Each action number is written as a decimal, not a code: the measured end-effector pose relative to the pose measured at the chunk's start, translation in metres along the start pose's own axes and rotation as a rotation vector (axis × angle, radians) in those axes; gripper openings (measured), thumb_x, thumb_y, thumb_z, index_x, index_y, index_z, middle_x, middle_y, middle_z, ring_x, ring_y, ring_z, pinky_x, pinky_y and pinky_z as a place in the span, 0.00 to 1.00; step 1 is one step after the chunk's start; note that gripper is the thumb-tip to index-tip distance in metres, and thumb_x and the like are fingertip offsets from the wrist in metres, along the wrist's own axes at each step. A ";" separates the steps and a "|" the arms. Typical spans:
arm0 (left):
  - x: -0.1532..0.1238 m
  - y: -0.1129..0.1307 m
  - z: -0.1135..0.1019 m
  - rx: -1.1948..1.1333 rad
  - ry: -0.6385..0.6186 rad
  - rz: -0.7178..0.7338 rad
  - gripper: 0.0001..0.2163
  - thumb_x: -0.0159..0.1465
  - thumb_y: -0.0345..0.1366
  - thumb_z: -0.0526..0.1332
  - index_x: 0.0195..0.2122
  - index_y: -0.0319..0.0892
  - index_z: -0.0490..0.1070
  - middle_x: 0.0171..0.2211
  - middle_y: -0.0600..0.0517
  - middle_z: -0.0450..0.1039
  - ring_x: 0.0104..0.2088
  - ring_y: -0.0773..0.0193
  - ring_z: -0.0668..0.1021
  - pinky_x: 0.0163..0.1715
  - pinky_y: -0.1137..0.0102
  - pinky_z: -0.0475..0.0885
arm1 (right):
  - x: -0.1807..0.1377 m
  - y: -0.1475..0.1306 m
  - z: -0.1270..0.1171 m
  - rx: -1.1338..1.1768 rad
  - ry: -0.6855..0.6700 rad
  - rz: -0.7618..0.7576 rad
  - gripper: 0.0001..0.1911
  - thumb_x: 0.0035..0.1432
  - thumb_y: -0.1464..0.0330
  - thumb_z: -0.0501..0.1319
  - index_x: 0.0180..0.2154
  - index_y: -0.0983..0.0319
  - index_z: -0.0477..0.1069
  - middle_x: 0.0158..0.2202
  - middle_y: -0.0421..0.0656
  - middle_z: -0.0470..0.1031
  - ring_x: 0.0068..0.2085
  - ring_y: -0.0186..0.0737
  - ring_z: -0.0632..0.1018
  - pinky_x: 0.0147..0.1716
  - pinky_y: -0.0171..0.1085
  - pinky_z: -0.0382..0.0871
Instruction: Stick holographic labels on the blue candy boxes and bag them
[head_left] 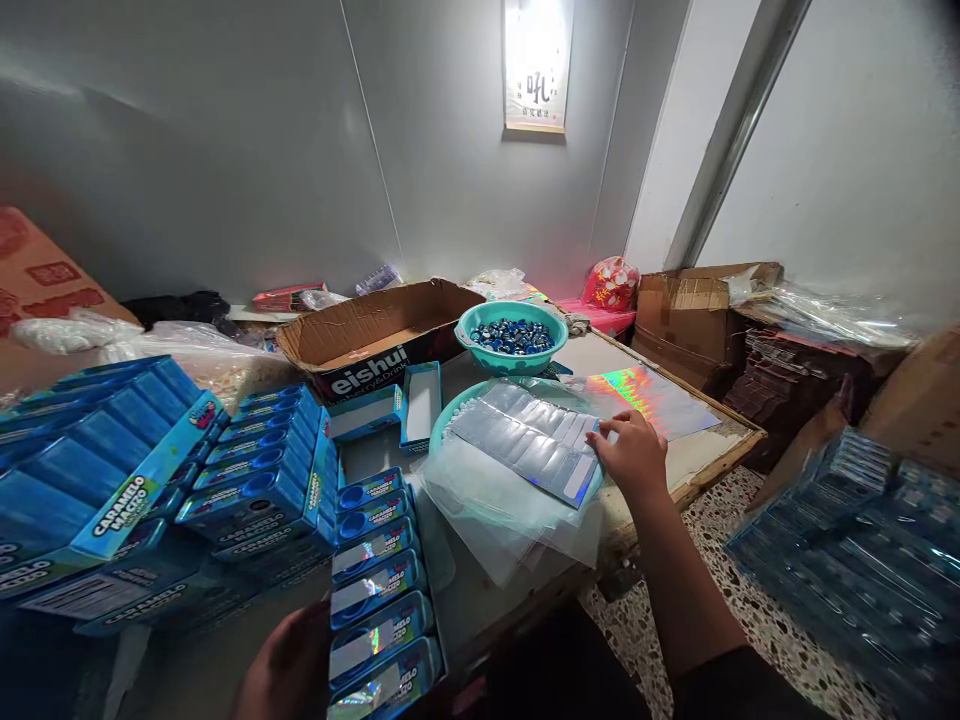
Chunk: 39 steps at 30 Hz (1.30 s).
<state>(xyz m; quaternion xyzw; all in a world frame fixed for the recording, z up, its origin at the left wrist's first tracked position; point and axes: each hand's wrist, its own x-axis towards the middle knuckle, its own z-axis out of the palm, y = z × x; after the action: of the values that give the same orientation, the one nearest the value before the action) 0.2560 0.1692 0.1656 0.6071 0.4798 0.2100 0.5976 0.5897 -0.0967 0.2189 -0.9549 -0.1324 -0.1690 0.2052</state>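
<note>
Silver sheet (525,440), lengthwise toward near right, right hand (636,452) touching

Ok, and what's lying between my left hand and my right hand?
In the head view, going from your left hand to your right hand: a row of blue boxes, clear plastic sheets, then a silver sheet touching the right hand.

Silver sticker sheet (517,445): glossy, rectangular, marked in panels, lying askew over clear plastic sheets (487,540)
Blue cartons (384,592): six, single row, closely packed, lettered CARAMELO MACIZO; nearest four bearing shiny silver labels (360,655)
</note>
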 end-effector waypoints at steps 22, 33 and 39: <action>-0.005 -0.003 0.006 -0.269 0.010 0.031 0.25 0.45 0.57 0.73 0.33 0.41 0.75 0.27 0.51 0.78 0.29 0.57 0.80 0.25 0.70 0.73 | 0.012 0.033 0.008 0.110 0.003 -0.525 0.23 0.57 0.46 0.63 0.26 0.58 0.72 0.28 0.41 0.77 0.29 0.45 0.76 0.33 0.41 0.62; 0.008 -0.017 0.002 -0.232 0.045 0.016 0.26 0.45 0.53 0.74 0.40 0.43 0.75 0.32 0.50 0.81 0.33 0.54 0.81 0.25 0.71 0.73 | 0.013 0.039 -0.014 0.477 -0.343 -0.390 0.23 0.46 0.51 0.70 0.24 0.57 0.62 0.41 0.46 0.80 0.44 0.50 0.79 0.41 0.42 0.69; 0.006 -0.013 0.003 -0.197 0.086 0.011 0.21 0.49 0.50 0.70 0.40 0.46 0.74 0.31 0.53 0.80 0.32 0.57 0.82 0.26 0.71 0.74 | 0.019 0.045 -0.027 0.603 -0.534 -0.297 0.25 0.40 0.55 0.73 0.23 0.57 0.59 0.49 0.50 0.80 0.51 0.55 0.78 0.48 0.45 0.70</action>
<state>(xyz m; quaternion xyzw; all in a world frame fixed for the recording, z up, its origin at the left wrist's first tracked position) 0.2568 0.1698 0.1510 0.5384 0.4788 0.2851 0.6321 0.6142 -0.1448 0.2334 -0.8330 -0.3602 0.1027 0.4072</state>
